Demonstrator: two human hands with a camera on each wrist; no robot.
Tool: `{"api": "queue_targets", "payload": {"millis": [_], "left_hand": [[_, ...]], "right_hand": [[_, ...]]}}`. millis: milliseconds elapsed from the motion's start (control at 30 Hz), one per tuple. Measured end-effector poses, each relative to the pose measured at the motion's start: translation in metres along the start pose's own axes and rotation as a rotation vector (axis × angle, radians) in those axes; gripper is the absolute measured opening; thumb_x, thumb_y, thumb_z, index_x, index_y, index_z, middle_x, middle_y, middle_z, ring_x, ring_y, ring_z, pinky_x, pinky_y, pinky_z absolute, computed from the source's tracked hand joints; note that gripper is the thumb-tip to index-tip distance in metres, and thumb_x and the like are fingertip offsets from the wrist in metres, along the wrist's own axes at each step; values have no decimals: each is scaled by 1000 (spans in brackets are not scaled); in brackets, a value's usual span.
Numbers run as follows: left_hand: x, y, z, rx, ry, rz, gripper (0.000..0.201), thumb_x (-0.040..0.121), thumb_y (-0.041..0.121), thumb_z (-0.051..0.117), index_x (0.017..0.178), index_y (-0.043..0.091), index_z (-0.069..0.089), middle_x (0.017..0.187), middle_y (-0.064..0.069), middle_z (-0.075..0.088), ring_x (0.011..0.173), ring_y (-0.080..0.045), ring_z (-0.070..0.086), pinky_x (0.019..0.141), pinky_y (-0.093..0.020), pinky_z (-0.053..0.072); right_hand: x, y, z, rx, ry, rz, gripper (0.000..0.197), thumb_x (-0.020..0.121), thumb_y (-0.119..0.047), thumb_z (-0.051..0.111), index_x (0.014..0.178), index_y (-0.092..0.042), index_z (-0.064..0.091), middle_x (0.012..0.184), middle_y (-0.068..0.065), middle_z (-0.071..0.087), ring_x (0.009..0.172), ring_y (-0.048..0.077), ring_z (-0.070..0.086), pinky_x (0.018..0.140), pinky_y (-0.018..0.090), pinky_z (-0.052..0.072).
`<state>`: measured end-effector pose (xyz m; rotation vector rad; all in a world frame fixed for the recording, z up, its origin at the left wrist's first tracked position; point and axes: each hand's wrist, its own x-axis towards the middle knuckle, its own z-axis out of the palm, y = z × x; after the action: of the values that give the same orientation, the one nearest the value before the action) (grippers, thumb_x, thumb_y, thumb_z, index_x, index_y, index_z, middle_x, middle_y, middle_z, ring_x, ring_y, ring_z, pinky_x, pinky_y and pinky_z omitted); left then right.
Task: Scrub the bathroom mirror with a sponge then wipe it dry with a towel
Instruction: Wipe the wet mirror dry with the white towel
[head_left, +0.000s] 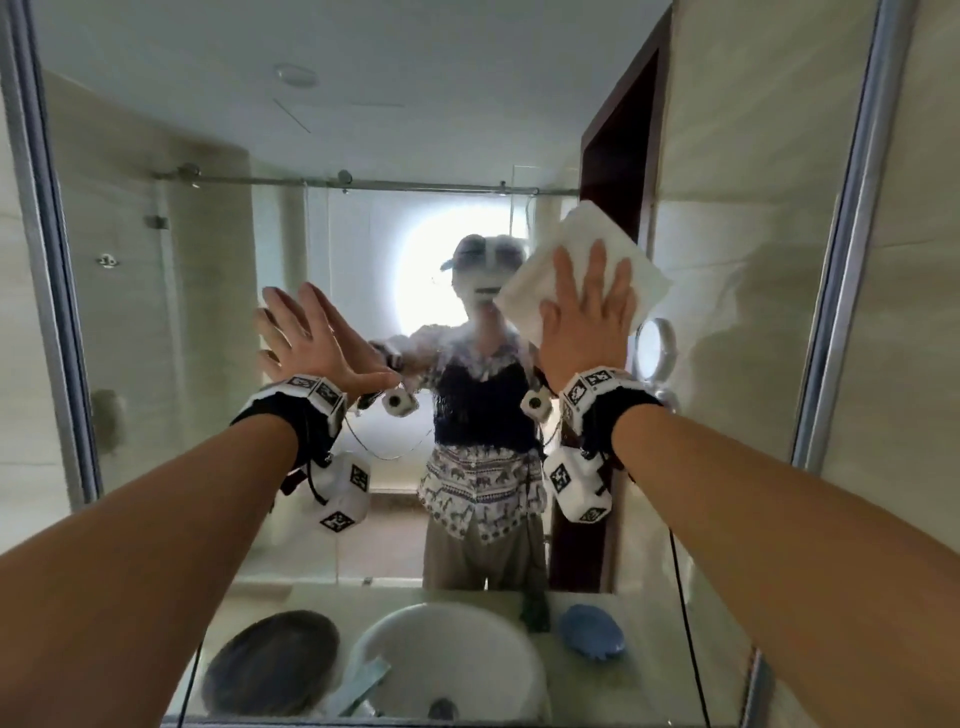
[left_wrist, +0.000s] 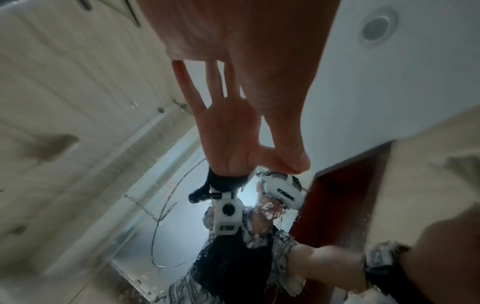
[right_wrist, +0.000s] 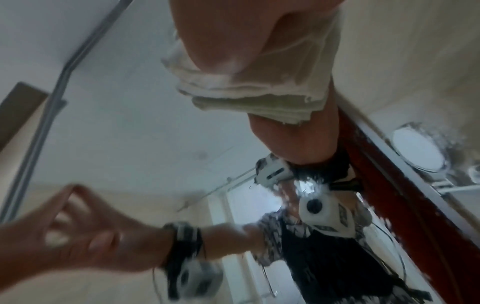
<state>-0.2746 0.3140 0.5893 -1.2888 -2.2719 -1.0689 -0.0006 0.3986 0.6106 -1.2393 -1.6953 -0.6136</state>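
The big wall mirror (head_left: 182, 260) fills the head view, with white suds (head_left: 483, 338) smeared over its middle. My right hand (head_left: 592, 312) lies flat with fingers spread, pressing a folded white towel (head_left: 571, 234) onto the glass right of centre at about head height. In the right wrist view the towel (right_wrist: 259, 96) sits squashed between the right hand (right_wrist: 233, 30) and the glass. My left hand (head_left: 311, 338) rests flat on the mirror to the left, fingers straight, holding nothing; it is also in the left wrist view (left_wrist: 246, 41). A blue sponge (head_left: 592, 631) lies by the basin below.
A white basin (head_left: 452, 660) and a dark round dish (head_left: 270, 660) show at the foot of the mirror. A small round vanity mirror (head_left: 655, 345) shows just right of the towel. Silver frame strips (head_left: 841, 260) edge the glass, with tiled wall beyond.
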Motion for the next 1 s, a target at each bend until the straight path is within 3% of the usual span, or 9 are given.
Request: {"api": "queue_targets", "payload": {"millis": [133,267,400,467,533,600,733,833,1000], "left_hand": [[0,-2,4,-12,12,35,162,44,81,77,149,20,-30,157,-20,-30,147,-43,-19,116,-64,6],[3,-4,3,-21,8,70,165,41,84,76,147,21,-34,156,-20,-31,146,-45,-19,114,-67,9],[0,3,2,-93,50,65,159,44,70,86,155,18,-15,160,-19,-17,147,-44,-8,113,-69,10],[0,6,2,-106,64,64,157,44,66,89,156,16,-11,160,-19,-15,147,-44,-7,112,-70,9],[3,6,3,-118,71,58,159,43,65,89,156,17,-12,160,-18,-18,147,-42,-10,112,-70,7],[5,5,5,-114,65,55,161,41,69,88,155,18,-13,159,-17,-20,147,-42,-10,112,-70,7],[4,0,2,-65,41,75,168,32,83,77,152,21,-22,159,-19,-23,147,-44,-12,113,-68,12],[0,-2,-3,-3,19,86,168,26,91,62,148,23,-31,157,-22,-27,146,-46,-15,111,-67,17],[-1,2,-8,38,16,43,171,15,91,52,151,22,-25,158,-22,-25,147,-46,-11,113,-63,19]], "right_hand": [[15,10,-11,99,64,317,61,99,-36,23,156,-27,2,162,13,-10,147,41,-7,119,54,3],[37,7,-29,245,153,602,57,87,-19,46,143,-22,34,163,7,6,148,37,4,117,56,10],[49,0,-37,423,303,730,41,84,-24,48,124,-19,48,154,-1,25,146,29,13,115,59,9],[50,-3,-34,475,351,739,56,84,-45,43,133,-19,43,155,0,24,146,28,12,114,61,5],[51,-5,-27,439,313,736,78,84,-62,40,150,-24,23,161,2,9,148,29,3,115,61,-1],[51,-4,-19,327,261,738,83,86,-67,34,155,-29,6,163,3,-2,149,30,-2,114,63,-3],[30,1,1,215,240,872,79,86,-67,17,155,-31,1,163,2,-2,150,29,0,111,67,4],[-1,-1,18,103,225,806,77,89,-64,12,156,-26,5,163,7,4,149,34,4,110,68,7],[-27,-16,32,18,187,405,77,92,-61,24,156,-23,2,163,10,2,148,38,2,110,71,6]]}}
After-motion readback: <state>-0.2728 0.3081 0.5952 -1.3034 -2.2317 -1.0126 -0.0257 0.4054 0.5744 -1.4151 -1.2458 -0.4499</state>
